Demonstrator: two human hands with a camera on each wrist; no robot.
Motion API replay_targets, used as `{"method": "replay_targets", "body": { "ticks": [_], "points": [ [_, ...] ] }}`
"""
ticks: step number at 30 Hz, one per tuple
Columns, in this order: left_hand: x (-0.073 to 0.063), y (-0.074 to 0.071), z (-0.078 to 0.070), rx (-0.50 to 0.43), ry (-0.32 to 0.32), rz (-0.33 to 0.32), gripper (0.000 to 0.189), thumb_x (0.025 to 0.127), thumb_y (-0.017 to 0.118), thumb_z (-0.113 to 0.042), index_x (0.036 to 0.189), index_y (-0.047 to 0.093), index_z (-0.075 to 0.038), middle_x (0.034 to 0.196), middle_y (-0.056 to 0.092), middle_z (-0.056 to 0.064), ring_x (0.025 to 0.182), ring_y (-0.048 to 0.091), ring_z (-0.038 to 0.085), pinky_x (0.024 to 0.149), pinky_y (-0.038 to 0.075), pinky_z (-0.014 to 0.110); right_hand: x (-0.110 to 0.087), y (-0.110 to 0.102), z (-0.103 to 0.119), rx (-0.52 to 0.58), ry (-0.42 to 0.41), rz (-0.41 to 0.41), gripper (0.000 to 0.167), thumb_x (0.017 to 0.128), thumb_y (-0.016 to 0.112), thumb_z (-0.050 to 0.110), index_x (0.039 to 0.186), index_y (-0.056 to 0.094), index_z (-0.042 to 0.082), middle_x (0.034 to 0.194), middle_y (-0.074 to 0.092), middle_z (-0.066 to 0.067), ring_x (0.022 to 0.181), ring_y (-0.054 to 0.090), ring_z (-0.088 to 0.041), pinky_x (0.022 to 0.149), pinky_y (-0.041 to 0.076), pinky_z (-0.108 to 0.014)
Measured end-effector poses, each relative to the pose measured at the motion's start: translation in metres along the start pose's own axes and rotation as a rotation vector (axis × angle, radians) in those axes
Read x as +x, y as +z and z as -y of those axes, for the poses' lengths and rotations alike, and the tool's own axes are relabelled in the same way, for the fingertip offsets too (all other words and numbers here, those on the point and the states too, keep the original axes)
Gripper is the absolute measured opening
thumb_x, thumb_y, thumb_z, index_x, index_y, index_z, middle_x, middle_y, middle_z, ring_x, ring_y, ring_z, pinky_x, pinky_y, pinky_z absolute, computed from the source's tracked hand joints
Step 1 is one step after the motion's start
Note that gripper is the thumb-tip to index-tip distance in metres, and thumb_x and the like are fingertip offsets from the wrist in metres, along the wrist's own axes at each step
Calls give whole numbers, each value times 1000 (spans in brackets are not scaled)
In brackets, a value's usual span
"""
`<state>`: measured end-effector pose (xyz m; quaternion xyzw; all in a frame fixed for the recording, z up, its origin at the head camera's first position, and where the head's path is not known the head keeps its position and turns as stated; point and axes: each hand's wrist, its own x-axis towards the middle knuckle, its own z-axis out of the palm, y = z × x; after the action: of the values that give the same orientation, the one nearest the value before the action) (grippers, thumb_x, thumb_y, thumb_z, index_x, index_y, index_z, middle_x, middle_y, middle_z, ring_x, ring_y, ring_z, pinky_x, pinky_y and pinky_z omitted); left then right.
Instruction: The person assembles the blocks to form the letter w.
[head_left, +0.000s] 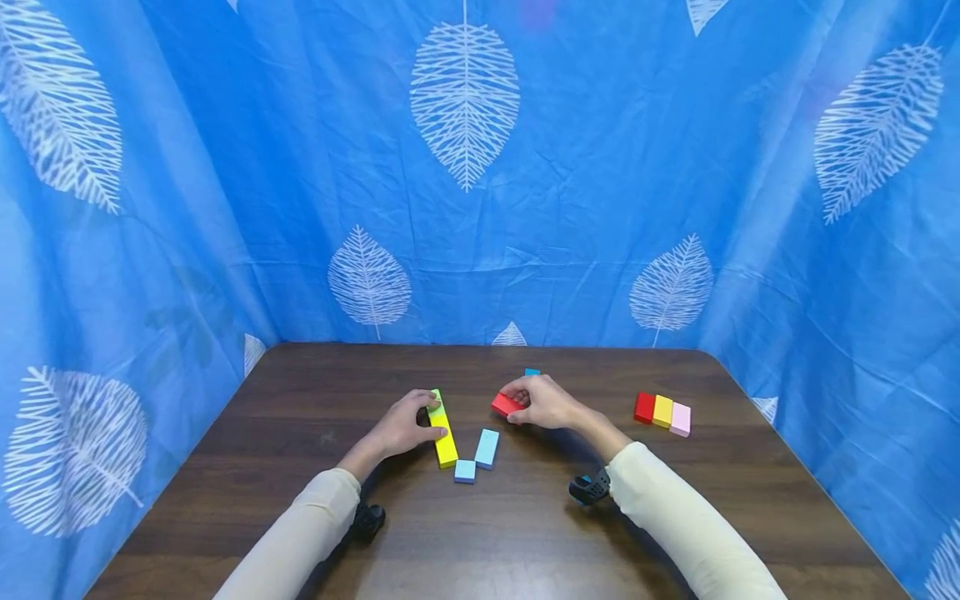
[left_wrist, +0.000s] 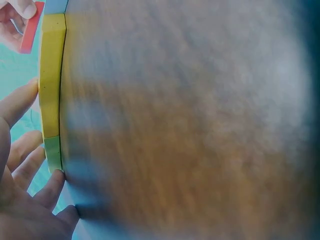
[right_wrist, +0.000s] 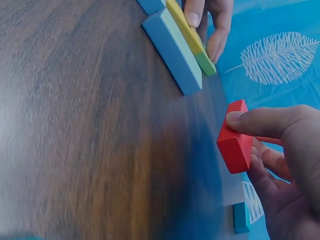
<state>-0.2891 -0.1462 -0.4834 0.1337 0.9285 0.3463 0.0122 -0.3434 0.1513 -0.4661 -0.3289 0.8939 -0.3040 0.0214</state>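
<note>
My right hand [head_left: 551, 402] pinches a red block [head_left: 507, 405] between thumb and fingers, and in the right wrist view the block [right_wrist: 235, 142] is tilted. My left hand [head_left: 405, 425] rests at a row made of a yellow block [head_left: 446, 448] and a light green block [head_left: 435, 400] at its far end. Its thumb touches the yellow piece and its other fingers lie by the green one, fairly straight. At the row's near end sits a small light blue block [head_left: 465, 472]. A longer light blue block [head_left: 487, 448] slants up to the right from it.
To the right, a red block [head_left: 644, 407], a yellow block [head_left: 662, 411] and a pink block [head_left: 680, 419] lie side by side. A blue block [head_left: 532, 372] is partly hidden behind my right hand. Blue leaf-patterned cloth [head_left: 465, 225] surrounds the brown table [head_left: 480, 550].
</note>
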Motion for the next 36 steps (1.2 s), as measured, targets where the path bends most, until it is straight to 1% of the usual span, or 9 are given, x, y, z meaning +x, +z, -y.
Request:
{"method": "replay_targets", "body": {
  "ticks": [5,12,16,19,22,26,29,33,36],
  "points": [
    [0,-1,0,5,-5,2,55,89,84,-21,137,64,-1,150,49,17,134,49,38,108,45,51,6,6,3,-3,-11,27,40,84,86,9,120,73,-3,99,72,-2,91,66,-13,84,56,-31],
    [-1,-2,-2,6,-5,-2,54,89,84,-21,136,65,-2,149,50,16,135,49,38,109,43,51,12,10,3,10,31,68,42,86,86,16,121,73,-3,101,72,-3,90,64,-14,83,56,-32],
    [-1,-3,-2,11,-7,3,55,89,84,-22,136,64,-2,149,50,16,135,49,37,109,44,51,12,5,-1,48,47,108,38,94,78,16,127,71,0,113,71,-5,97,65,-17,88,56,-36],
    [-1,-2,-3,11,-12,4,56,89,85,-22,137,64,-2,149,50,16,134,49,37,109,45,50,11,-2,-3,104,58,196,41,97,68,6,138,65,4,133,64,-10,116,62,-26,99,52,-43],
    [-1,-2,-3,14,-19,6,56,89,85,-22,137,64,-2,149,50,16,134,49,37,108,45,51,12,-9,-3,141,63,331,56,95,63,-3,149,55,9,152,49,-13,133,50,-33,109,45,-49],
    [0,-4,-3,13,-22,15,56,89,85,-23,137,64,-2,150,50,17,135,49,38,109,43,52,14,-12,-3,94,61,438,65,94,66,-3,154,51,17,158,41,-11,136,44,-32,112,41,-50],
    [0,-4,-3,10,-18,17,56,89,85,-23,137,64,-2,150,50,17,135,48,38,110,43,52,15,-10,-3,32,64,415,61,94,73,4,151,55,18,152,48,-11,130,48,-31,108,44,-50],
    [1,-3,-2,4,-12,13,55,89,84,-22,137,64,-1,150,50,17,136,48,38,110,42,51,15,-5,-2,-8,62,307,59,91,82,21,145,61,11,139,58,-10,120,54,-28,103,47,-47],
    [1,-2,0,3,-4,17,55,90,84,-22,137,64,-1,150,49,17,136,47,38,110,43,51,13,-1,-4,-9,80,245,59,92,81,32,142,62,8,135,60,-9,116,56,-26,100,49,-45]
  ]
}}
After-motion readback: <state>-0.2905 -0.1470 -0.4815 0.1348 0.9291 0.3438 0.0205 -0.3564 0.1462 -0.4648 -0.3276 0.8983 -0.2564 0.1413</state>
